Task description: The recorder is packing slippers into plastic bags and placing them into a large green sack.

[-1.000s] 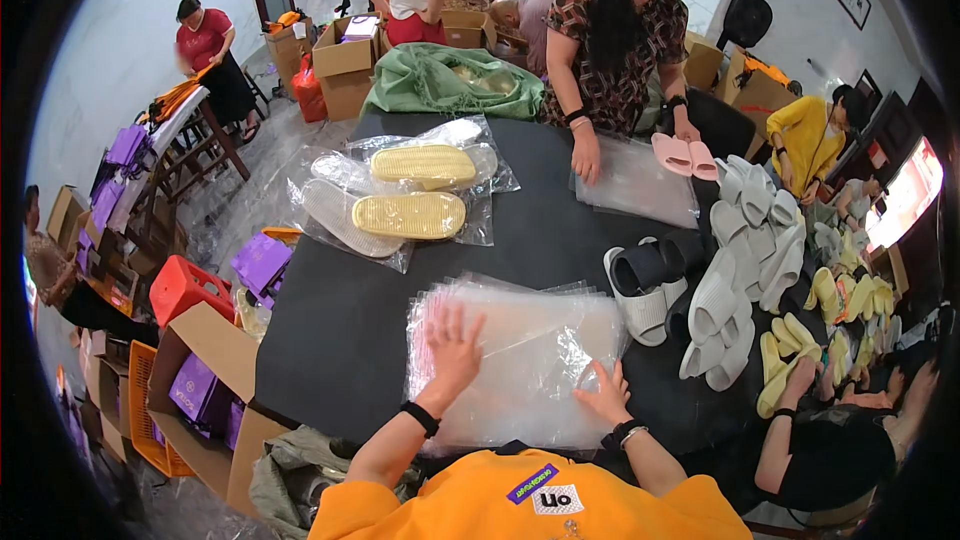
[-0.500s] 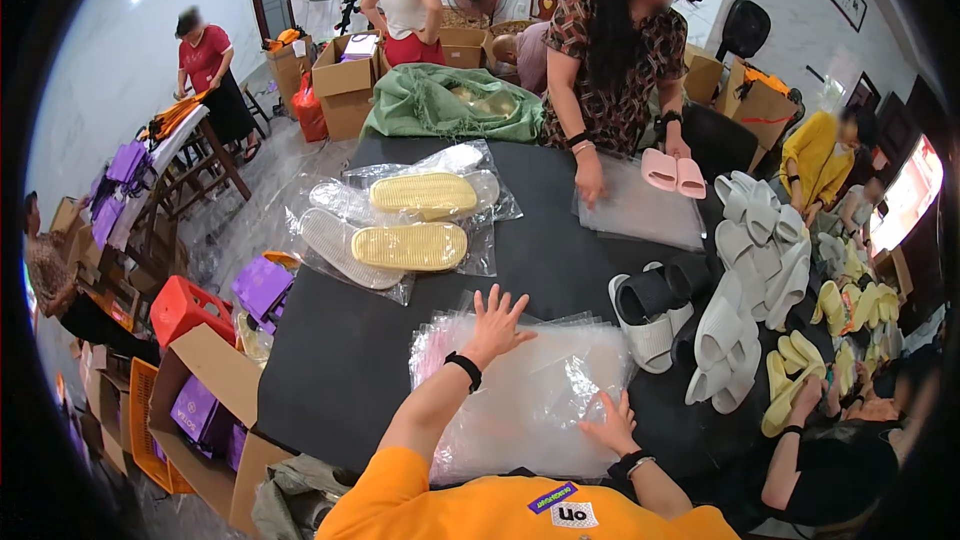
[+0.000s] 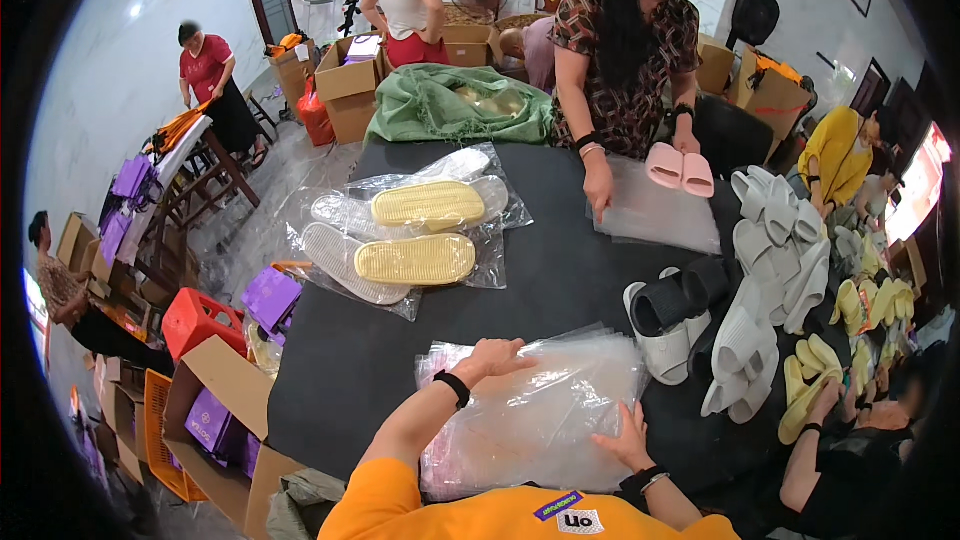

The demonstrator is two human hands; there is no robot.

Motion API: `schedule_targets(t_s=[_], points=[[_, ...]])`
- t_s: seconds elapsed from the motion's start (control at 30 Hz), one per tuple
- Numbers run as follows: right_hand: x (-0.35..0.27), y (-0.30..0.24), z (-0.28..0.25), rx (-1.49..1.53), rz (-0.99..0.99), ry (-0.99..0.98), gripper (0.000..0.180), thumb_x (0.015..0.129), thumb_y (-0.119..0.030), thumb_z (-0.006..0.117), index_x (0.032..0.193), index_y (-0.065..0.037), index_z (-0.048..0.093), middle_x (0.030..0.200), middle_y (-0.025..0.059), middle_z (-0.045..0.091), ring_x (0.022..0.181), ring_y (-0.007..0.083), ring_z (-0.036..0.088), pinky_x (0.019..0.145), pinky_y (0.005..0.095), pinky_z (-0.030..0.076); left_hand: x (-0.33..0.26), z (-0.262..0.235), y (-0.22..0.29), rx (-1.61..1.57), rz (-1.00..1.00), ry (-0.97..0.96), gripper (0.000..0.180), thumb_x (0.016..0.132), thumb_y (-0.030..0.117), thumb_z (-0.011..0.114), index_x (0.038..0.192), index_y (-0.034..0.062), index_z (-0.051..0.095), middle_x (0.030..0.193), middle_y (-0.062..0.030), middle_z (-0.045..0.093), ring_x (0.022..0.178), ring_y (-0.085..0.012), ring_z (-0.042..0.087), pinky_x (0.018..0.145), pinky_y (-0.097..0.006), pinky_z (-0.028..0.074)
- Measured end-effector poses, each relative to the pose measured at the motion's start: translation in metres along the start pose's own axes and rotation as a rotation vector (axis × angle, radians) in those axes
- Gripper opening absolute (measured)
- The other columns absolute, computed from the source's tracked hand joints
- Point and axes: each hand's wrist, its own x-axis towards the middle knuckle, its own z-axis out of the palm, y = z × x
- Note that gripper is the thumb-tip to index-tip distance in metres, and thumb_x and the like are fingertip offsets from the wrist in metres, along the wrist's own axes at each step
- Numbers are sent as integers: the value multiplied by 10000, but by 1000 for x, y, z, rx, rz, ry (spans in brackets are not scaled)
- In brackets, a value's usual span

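A stack of clear plastic bags (image 3: 540, 430) lies on the black-covered table in front of me. My left hand (image 3: 490, 360) rests at its far edge, fingers drawn together and bent on the bags, the thumb a little apart; some fingertips are hidden. At the stack's right edge, my right hand (image 3: 628, 440) lies open with fingers spread, touching the film. Beyond the stack to the left are bagged slippers, with a yellow slipper (image 3: 415, 259) sole up on top. To the right of the stack stand a white slide sandal (image 3: 668, 355) and a black slide sandal (image 3: 660, 305).
Grey slippers (image 3: 745, 340) and yellow slippers (image 3: 808, 380) are heaped along the right. Across the table, a person (image 3: 630, 70) holds pink slippers (image 3: 680, 170) over more clear bags (image 3: 655, 215). A green sack (image 3: 420, 105) lies at the far edge. An open carton (image 3: 225, 380) stands left.
My left hand's spread fingers have drawn together and bent at the stack's far edge. My right hand stays at the right edge. The view has shifted slightly.
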Motion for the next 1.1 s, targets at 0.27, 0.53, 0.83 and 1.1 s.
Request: schedule_targets(t_s=[0.27,0.53,0.83,1.1], points=[[-8,-18,8,-224,-31,213,938,617,-430,742,1376,-92,305,1460,229,85,1317,438,132,1014,602,129,-9,9,11,250,-12,243,570,760,607,541,1000,90,568,930,-110,614,943,-289,557,817,-462,364],[-23,-29,43,-483,-682,-71,764,709,-660,545,1346,-263,405,1458,151,225,1349,384,129,1004,658,-12,-22,10,39,503,79,572,584,729,463,637,1193,136,500,1248,-102,454,1217,-288,344,993,-543,214],[-19,-6,66,-330,-672,-120,850,665,-733,529,1351,-247,404,1482,136,168,1363,387,83,984,669,-58,-116,91,78,322,125,478,679,751,470,617,1348,244,383,1458,-125,227,1349,-369,129,984,-657,80],[-17,-8,69,-442,-656,-162,944,648,-774,501,1394,-224,320,1492,143,120,1366,399,35,971,685,-66,-199,148,52,311,-39,387,710,781,634,479,1376,267,356,1457,-123,250,1348,-401,128,968,-687,70]])
